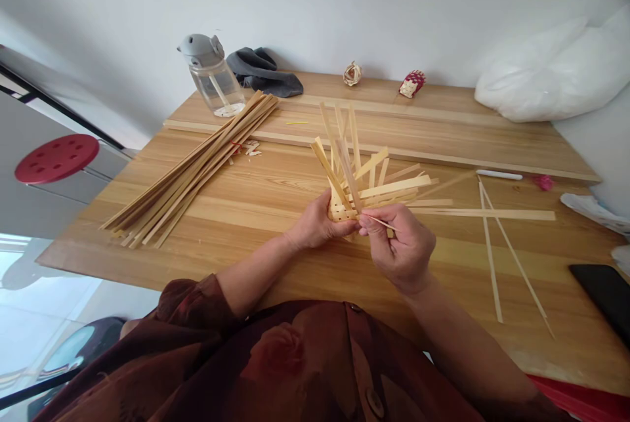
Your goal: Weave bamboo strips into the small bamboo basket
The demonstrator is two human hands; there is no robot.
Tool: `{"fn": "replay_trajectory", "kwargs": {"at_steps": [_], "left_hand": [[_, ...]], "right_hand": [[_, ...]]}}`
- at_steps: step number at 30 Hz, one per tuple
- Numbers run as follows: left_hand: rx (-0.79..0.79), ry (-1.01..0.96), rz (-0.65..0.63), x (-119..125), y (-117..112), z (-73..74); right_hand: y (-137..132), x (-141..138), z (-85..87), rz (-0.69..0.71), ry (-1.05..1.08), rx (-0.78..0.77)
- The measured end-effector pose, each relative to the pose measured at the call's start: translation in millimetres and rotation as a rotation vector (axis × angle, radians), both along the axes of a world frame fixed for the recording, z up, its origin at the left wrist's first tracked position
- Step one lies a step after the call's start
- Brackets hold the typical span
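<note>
My left hand (317, 222) is closed around the side of a small woven basket (338, 209) of pale flat strips. Many loose strip ends (378, 179) fan out from it, upward and to the right. At the basket's near right edge, my right hand (401, 241) pinches a thin pale stick (381, 221) between thumb and forefinger. Its left end is hidden at the fingertips, and I cannot make out whether it goes into the weave. Two loose strips (489, 254) lie on the table to the right of this hand.
A bundle of strips (197, 172) lies at left on the wooden table (256, 277). Behind it stand a water bottle (216, 81) and a dark cloth (266, 71). Two small woven pieces, a ball (352, 73) and a red-white one (412, 84), sit near the wall. A black phone (603, 297) is at right.
</note>
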State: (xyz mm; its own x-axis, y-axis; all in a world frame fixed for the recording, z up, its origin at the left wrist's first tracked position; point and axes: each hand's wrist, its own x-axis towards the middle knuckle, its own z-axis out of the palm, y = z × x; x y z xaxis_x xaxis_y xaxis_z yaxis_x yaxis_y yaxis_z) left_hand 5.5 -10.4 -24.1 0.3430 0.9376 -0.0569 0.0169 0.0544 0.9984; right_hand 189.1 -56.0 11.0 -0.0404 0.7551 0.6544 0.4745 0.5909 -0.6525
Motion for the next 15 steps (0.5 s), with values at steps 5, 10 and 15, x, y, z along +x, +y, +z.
{"fn": "replay_trajectory", "kwargs": {"at_steps": [5,10,15], "left_hand": [[0.03,-0.022,0.039,-3,1,-2.7],[-0.136,-0.318,0.034,-11,8,-2.5],[-0.199,-0.476,0.006,-12,9,-6.5]], "right_hand": [[0,-1,2.2,0.053,0.023,0.03],[4,8,2.1,0.009,0.16,0.084],[12,12,1.5,-0.042,0.089,0.025]]}}
